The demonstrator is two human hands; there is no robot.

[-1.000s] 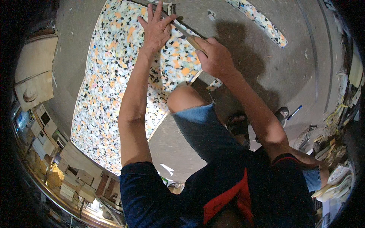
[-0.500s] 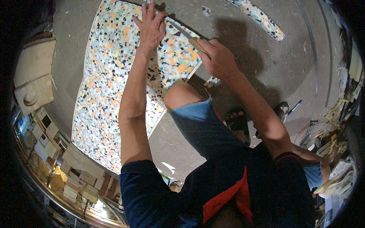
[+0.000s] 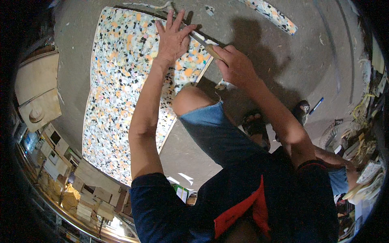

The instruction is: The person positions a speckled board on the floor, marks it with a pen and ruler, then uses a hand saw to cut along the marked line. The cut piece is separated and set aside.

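A large speckled foam sheet [image 3: 121, 93], white with orange, black and blue flecks, lies flat on the grey concrete floor [image 3: 259, 52]. My left hand [image 3: 173, 38] presses flat on its far right corner, fingers spread. My right hand [image 3: 235, 65] is closed around the wooden handle of a knife [image 3: 204, 43], whose blade runs along the sheet's right edge just beyond my left fingers. My bent knee in blue shorts [image 3: 202, 117] sits just below both hands.
A narrow strip of the same speckled foam [image 3: 269, 14] lies on the floor at the top right. A blue pen [image 3: 316, 105] and a sandalled foot [image 3: 255, 125] are at right. Wooden pieces [image 3: 38, 97] and clutter line the left and right rims.
Both hands have shifted slightly down and right in the picture along the sheet's edge, the knife moving with the right hand. The left hand stays flat on the foam.
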